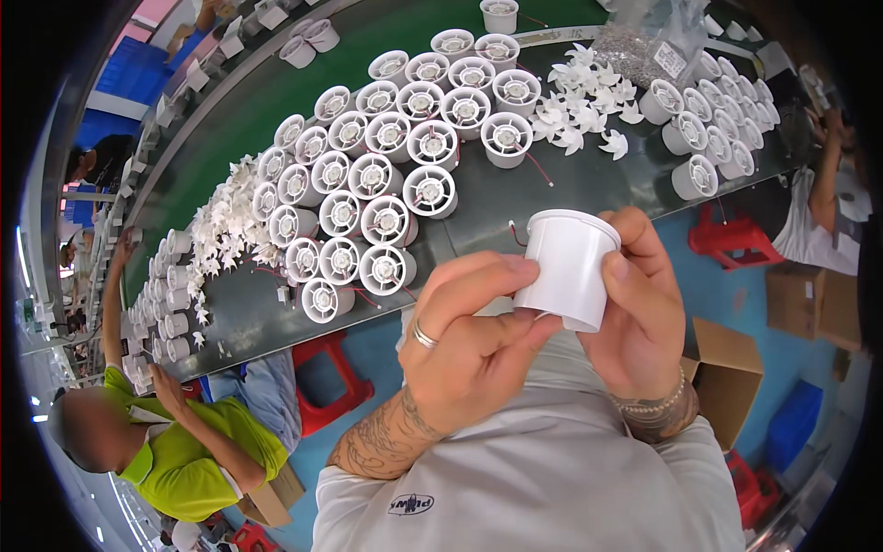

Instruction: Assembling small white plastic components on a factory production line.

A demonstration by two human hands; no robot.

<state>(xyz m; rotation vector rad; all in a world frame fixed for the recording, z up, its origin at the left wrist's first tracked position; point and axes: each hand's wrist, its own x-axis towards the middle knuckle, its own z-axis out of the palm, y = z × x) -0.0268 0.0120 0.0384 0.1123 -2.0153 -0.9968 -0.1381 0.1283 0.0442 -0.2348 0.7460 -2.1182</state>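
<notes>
a white cylindrical housing (567,267) sits in front of the person's chest, just off the near edge of the dark workbench (570,189), with a thin red wire showing at its left side. the left hand (469,345) clamps its lower left edge with thumb and fingers; the right hand (639,308) wraps its right side, thumb on the wall. beyond lies a dense cluster of white fan housings (386,184), a scatter of white impellers (584,97), a clear bag of small parts (644,41). a co-worker in a green shirt (189,451) sits to the left.
</notes>
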